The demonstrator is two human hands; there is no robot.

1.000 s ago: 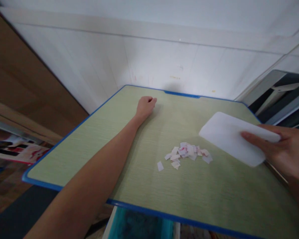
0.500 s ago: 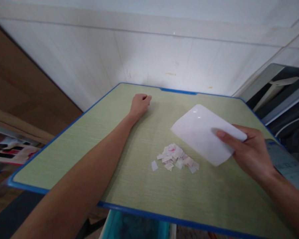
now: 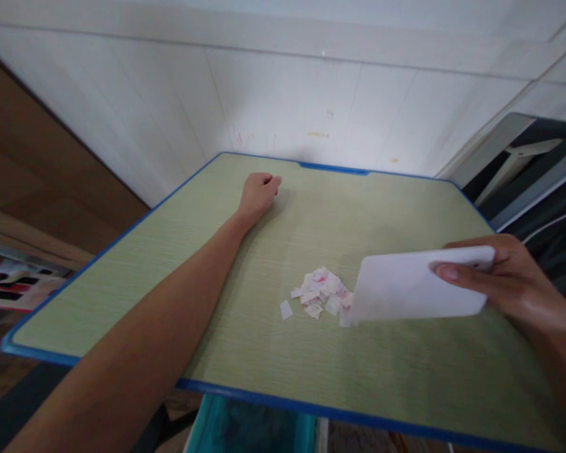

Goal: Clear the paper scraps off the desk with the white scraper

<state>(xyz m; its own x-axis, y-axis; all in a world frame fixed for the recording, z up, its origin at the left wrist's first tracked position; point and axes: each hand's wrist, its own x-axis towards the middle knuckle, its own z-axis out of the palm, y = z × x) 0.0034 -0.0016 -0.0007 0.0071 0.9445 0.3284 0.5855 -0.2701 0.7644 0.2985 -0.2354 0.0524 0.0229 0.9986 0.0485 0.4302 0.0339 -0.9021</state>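
A thin white plastic scraper (image 3: 415, 286) with rounded corners is gripped by its right end in my right hand (image 3: 509, 277), thumb on the near face. Its left edge stands at the right side of a small pile of paper scraps (image 3: 323, 290), hiding part of it. The scraps are white and pale pink, and one loose piece (image 3: 286, 309) lies just left of the pile. Farther back, my left hand (image 3: 258, 194) rests on the table in a loose fist, with nothing visible in it. My left forearm lies across the table's left half.
The pale green table (image 3: 283, 352) has a blue rim and stands against a white panelled wall (image 3: 283, 94). Dark folded gear (image 3: 542, 170) leans beyond the right edge. Below the front edge sits a turquoise bin (image 3: 259, 425). A brown wooden panel (image 3: 42, 138) rises at the left.
My right hand has moved right, and the scraper has turned from slanted to nearly level and more upright, its left edge now lower, beside the scraps. My left hand keeps its place.
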